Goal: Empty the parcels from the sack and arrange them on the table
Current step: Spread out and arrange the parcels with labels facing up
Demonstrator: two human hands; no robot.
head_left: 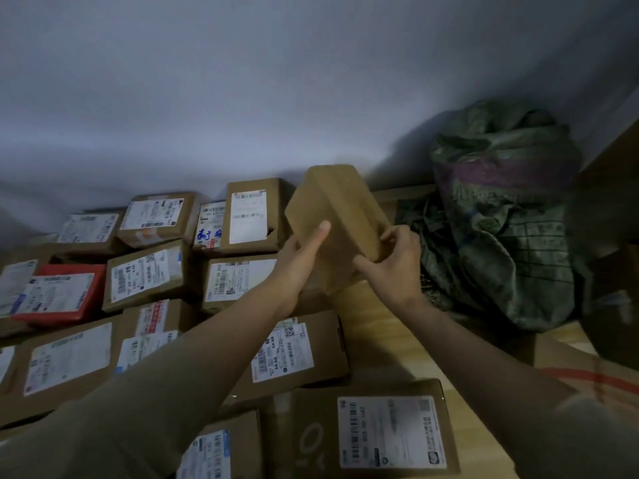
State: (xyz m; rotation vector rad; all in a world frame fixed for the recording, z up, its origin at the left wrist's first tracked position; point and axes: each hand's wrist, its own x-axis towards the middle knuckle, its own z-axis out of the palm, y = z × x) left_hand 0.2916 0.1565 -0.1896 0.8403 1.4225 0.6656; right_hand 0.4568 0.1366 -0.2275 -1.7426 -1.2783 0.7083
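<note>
Hands grip one plain brown parcel [337,219] aloft: left hand [297,254] thumb flat, right hand [394,261] fingers curled.

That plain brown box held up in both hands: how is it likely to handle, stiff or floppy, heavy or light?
The plain brown box probably handles stiff: its edges stay straight under the grip. It seems fairly light, since the left hand and right hand hold it tilted in the air by its lower end. The bare cardboard likely isn't slippery.
</note>
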